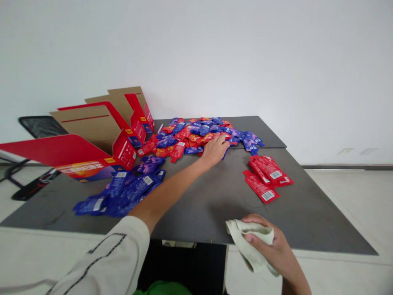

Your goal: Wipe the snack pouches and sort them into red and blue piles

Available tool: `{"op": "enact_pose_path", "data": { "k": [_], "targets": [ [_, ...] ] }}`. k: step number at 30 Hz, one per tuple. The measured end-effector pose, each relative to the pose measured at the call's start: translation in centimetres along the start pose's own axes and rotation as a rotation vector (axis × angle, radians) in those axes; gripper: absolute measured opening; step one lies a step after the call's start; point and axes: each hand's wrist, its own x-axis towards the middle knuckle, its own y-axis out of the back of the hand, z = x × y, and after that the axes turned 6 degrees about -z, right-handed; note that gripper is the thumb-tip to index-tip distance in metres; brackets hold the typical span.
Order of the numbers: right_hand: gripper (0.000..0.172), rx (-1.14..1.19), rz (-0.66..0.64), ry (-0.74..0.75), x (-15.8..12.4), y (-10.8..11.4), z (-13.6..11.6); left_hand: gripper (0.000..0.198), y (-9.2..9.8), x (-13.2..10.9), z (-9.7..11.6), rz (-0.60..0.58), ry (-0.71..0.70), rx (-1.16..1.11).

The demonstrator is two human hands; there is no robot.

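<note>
My left hand (216,150) is stretched forward over a heap of small red and blue packets (196,133) at the back of the table. Its fingers are slightly bent and lie on the packets at the heap's right front; the fingertips are partly hidden, and I see no packet clearly gripped. Close to the table's front edge, my right hand (270,241) is closed around a folded pale cloth (250,237). Beyond that hand lies a small stack of red packets (267,174). Blue packets (123,192) are piled on the left, partly covered by my left forearm.
Red cardboard boxes (104,153) with raised flaps stand in a row along the left side of the grey table (196,205). A black chair (43,127) is behind them at the far left. A white wall (245,61) rises behind the table.
</note>
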Motion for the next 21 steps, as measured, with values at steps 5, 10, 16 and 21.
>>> {"op": "enact_pose_path", "data": {
  "k": [5, 10, 16, 21],
  "targets": [
    [0.033, 0.022, 0.025, -0.032, -0.2, 0.0, 0.0, 0.026, 4.8, -2.9, 1.3, 0.34, 0.086, -0.56],
    [0.037, 0.025, 0.07, -0.064, -0.4, 0.2, 0.2, 0.033, 8.1, -9.4, 2.0, 0.018, 0.186, -1.102],
    [0.043, 0.045, 0.11, -0.111, -0.8, 0.5, 0.6, 0.03, 7.7, -19.1, 1.8, -0.461, 0.391, -1.065],
    [0.048, 0.047, 0.143, -0.187, -0.9, 0.6, 0.7, 0.031, 6.7, -22.3, 0.8, -0.499, 0.521, -0.782]
  ]
}}
